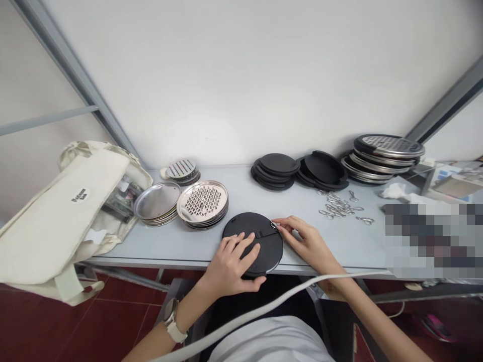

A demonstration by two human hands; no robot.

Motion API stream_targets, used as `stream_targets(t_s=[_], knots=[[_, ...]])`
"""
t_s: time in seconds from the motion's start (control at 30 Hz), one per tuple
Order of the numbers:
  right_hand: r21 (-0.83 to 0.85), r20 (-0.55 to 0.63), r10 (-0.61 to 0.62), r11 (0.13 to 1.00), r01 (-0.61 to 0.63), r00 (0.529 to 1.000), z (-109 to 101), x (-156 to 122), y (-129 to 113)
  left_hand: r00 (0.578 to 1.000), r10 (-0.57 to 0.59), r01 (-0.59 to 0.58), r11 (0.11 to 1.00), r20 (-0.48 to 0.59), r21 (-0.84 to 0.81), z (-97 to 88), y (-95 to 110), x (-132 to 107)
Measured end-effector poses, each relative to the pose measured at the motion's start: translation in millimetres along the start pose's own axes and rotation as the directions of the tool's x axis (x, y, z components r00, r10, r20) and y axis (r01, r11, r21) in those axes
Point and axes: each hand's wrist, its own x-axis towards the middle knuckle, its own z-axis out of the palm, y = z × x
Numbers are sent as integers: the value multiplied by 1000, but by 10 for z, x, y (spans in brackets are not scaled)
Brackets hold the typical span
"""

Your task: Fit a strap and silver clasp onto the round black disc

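A round black plastic disc [267,254] lies at the table's front edge, a slot and a small bar across its middle. My left hand [236,264] rests on it with fingers spread flat, the thumb by the near rim. At the disc's right rim, my right hand [302,239] pinches a small metal clip [274,225] between thumb and fingers. To the right, several similar loose metal clips [337,206] lie in a loose pile. Left of the disc stands a stack of round metal grater plates [204,201].
Plain metal discs [157,201] and smaller grater plates [181,170] are stacked at left, near a cream bag [94,186]. Black lids [277,166], black trays [324,168] and stacked assembled graters [390,151] stand along the wall. A white cable [271,304] crosses in front of me.
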Motion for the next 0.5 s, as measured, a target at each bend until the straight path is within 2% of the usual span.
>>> stream_targets(t_s=[0.33,0.5], knots=[[-14,89,45,999,-44,995,3,-14,-41,1000,2,-2,1000,-7,-11,1,3,4],[5,85,45,999,-46,995,7,-13,-29,1000,0,0,1000,2,-13,-4,4,6]])
